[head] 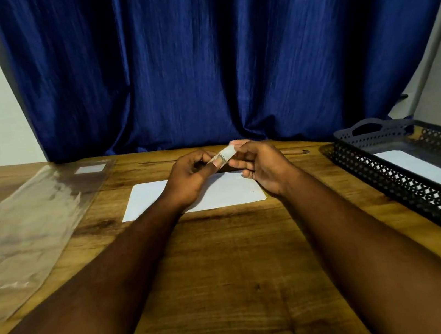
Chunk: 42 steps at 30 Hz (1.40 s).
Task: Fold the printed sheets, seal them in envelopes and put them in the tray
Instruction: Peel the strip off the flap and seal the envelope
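One envelope (429, 177) lies in the tray (373, 171); a second envelope (147, 201) lies flat on the worktop (227, 252). Above it my left hand (189, 177) and right hand (263, 168) pinch one strip (224, 154); sealing looks underway, I judge.

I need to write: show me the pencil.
In the head view, the pencil lies on the table between the right hand and the black tray.

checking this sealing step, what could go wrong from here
The small pale strip, pinched between the left hand and right hand above the white envelope, may stick to a finger or curl if it is adhesive. It could land crooked on the envelope. The pencil just behind the right hand might get knocked.
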Motion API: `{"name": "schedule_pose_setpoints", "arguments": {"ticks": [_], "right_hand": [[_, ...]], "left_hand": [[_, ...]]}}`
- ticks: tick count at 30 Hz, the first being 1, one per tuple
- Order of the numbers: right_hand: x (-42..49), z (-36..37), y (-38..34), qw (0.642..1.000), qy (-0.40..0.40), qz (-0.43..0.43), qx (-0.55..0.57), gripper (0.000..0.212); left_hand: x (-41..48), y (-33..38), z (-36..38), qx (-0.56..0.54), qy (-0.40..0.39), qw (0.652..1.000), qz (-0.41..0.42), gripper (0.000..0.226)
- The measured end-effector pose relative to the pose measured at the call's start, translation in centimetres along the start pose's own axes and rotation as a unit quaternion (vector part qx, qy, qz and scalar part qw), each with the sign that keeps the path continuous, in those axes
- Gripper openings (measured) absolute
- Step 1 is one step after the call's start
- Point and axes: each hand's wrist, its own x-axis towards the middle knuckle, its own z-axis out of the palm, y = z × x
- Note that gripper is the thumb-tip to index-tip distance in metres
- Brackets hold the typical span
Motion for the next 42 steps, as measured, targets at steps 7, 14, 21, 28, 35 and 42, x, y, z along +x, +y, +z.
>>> {"name": "schedule_pose_setpoints", "arguments": {"ticks": [7,14,21,28,35,42], "right_hand": [[0.1,-0.7,-0.7,0.993,0.047,0.009,0.107,0.029],[0.0,0.2,-0.1,0.992,-0.038,-0.034,-0.119,0.030],[-0.2,0.1,0.1,0.985,-0.091,-0.033,-0.141,0.038],[0.0,-0.5,0.3,0.983,-0.070,-0.048,-0.162,0.021],[0.0,-1.0,0.2,0.983,-0.071,-0.050,-0.159,0.019],[0.2,-0.1,0.3,0.984,-0.047,-0.068,-0.156,0.018]], "left_hand": [[-0.2,0.7,-0.2,-0.022,0.010,1.000,-0.001,0.022],[-0.6,1.4,0.1,-0.025,-0.001,1.000,-0.006,0.023],[-0.9,1.7,0.3,-0.037,0.002,0.999,-0.001,0.011],[-0.5,0.9,-0.3,0.017,0.011,1.000,-0.001,0.010],[-0.5,0.8,-0.3,0.009,0.010,1.000,-0.008,0.007],[-0.6,1.4,-0.1,-0.071,-0.006,0.997,-0.018,0.013]]}}
